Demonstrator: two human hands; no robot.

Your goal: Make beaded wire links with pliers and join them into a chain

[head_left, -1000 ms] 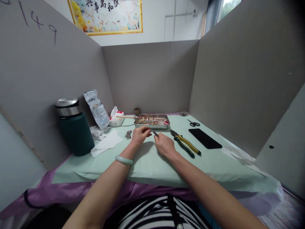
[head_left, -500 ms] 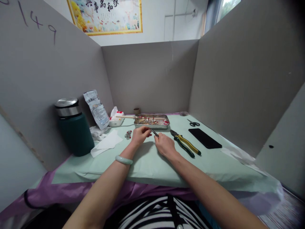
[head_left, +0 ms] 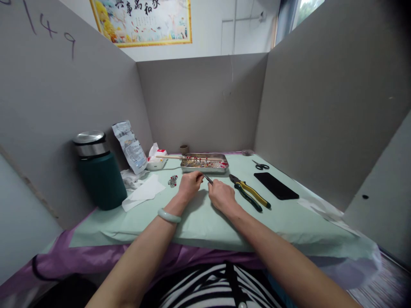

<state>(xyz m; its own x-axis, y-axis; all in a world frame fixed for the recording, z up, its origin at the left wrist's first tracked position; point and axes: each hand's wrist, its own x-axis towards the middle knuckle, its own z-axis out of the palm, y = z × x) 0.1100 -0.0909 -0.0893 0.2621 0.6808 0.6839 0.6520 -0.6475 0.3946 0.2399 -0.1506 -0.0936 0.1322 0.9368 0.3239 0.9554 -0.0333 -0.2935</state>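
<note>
The right hand (head_left: 221,194) is gripping a small slim tool (head_left: 207,179) and pointing its tip left at the left hand (head_left: 190,183), whose fingertips are pressing together on something too tiny to make out, perhaps a bead. Both are working low over the green mat (head_left: 199,222), just near of the metal tray (head_left: 204,163), keeping supplies reachable. Yellow-handled pliers (head_left: 250,193) are lying to the right.

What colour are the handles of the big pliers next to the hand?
Yellow and dark green, on the pliers, seen in the head view.
</note>
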